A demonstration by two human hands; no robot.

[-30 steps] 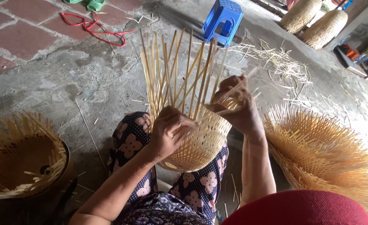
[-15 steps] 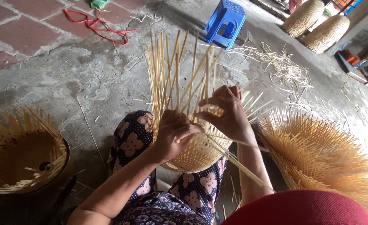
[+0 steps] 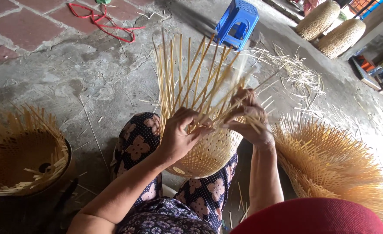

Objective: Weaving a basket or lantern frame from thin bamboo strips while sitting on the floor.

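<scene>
Basket [image 3: 209, 151], half woven, sits on my lap between my knees, its loose bamboo stakes [image 3: 187, 73] fanning upward. From the head view, my left hand [image 3: 180, 134] has slid from the woven wall up to the rim, fingers now closed on a few stakes. My right hand [image 3: 248, 119] has dropped lower and pinches a thin strip [image 3: 265, 82], bending stakes sideways, so I judge the rim is being turned down. Another unfinished basket [image 3: 330, 160] lies beside my right arm.
</scene>
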